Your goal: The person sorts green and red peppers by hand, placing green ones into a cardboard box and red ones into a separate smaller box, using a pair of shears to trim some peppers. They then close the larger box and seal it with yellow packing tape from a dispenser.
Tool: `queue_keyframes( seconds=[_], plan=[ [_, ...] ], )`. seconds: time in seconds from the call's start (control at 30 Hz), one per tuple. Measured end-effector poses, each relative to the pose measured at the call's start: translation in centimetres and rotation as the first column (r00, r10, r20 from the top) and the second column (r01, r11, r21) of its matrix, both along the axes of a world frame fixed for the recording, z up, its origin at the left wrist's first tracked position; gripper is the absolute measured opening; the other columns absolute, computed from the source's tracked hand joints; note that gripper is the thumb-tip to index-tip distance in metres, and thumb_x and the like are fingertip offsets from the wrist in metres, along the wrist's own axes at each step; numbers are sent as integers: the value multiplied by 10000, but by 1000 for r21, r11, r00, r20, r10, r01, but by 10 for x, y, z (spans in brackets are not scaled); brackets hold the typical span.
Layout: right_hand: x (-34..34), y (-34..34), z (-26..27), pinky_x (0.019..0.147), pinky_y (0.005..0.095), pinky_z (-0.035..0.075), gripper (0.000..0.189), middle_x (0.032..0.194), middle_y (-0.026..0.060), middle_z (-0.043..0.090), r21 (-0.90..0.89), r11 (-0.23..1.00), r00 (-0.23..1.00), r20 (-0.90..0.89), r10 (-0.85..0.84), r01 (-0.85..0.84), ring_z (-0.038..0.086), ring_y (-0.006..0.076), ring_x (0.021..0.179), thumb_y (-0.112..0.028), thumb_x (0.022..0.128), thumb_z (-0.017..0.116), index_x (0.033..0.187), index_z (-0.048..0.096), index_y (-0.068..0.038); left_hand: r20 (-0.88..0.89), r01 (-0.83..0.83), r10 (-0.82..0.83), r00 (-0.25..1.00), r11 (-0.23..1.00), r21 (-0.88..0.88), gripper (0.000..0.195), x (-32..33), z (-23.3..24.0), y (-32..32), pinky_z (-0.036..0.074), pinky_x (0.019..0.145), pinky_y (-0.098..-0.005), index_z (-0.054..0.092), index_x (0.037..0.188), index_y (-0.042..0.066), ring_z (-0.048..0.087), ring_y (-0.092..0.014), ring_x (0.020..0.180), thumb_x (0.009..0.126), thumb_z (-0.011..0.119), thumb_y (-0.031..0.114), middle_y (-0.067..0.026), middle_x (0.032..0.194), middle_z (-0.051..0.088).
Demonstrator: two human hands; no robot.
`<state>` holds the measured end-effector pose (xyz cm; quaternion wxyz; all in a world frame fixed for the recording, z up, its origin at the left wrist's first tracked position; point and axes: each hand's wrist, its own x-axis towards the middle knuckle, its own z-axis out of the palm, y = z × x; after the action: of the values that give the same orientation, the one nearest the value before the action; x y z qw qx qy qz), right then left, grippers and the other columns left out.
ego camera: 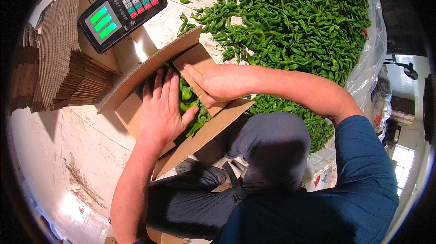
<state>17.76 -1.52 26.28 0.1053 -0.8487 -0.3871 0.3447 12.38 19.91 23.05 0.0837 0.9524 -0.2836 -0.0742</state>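
An open cardboard box (211, 133) stands before me with its flaps spread outward, and green peppers (187, 94) show inside it. My left hand (165, 102) lies flat over the peppers, fingers extended and thumb apart. On the box's right end, my right hand (209, 87) grips a short cardboard flap (196, 56), its index finger stretched along the flap and its thumb near the lower edge. Part of the contents is hidden under my left hand. Beyond the box is a digital scale's display and keypad (122, 10), its screen lit green.
Flattened cardboard boxes (61, 53) are stacked at the left, close to the scale. A large heap of green peppers (289, 22) spreads over the floor at the upper right, with clear plastic sheeting (368, 60) along its edge. My knees are just below and right of the box.
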Motion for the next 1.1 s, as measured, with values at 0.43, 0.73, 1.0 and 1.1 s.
queue_keyframes(
  seconds=[0.43, 0.73, 1.0, 1.1],
  plan=[
    [1, -7, -11, 823, 460, 552, 1007, 1035, 324, 660, 176, 965, 980, -8, -198, 196, 671, 428, 940, -265, 709, 800, 1432, 265, 187, 79, 224, -220, 972, 974, -44, 822, 2, -9, -1, 235, 1168, -538, 348, 1532, 93, 330, -375, 1428, 880, 615, 517, -123, 1610, 287],
    [26, -12, 47, 908, 436, 497, 412, 1080, 173, 625, 618, 786, 749, 508, -426, 28, 592, 343, 1053, -153, 856, 668, 1228, 587, 5, 87, 198, -190, 978, 976, -94, 694, -1, -5, 0, 254, 1148, -578, 447, 1462, 129, 339, -432, 1393, 892, 606, 491, -131, 1533, 381],
    [27, 21, -12, 818, 375, 493, 231, 951, 51, 615, 347, 919, 732, 673, -106, -186, 593, 236, 965, -195, 777, 639, 975, 650, -77, 109, 150, -139, 984, 984, -97, 667, -4, 1, -2, 192, 1150, -651, 466, 1457, 197, 297, -467, 1408, 881, 613, 499, -104, 1546, 356],
    [24, 16, -26, 898, 383, 476, 348, 1066, 56, 634, 368, 922, 734, 658, -168, -119, 575, 251, 1060, -194, 779, 668, 1104, 661, -71, 87, 160, -148, 985, 975, -155, 696, 3, 3, 3, 193, 1160, -645, 465, 1455, 219, 284, -482, 1414, 843, 663, 484, -107, 1551, 340]
  ],
)
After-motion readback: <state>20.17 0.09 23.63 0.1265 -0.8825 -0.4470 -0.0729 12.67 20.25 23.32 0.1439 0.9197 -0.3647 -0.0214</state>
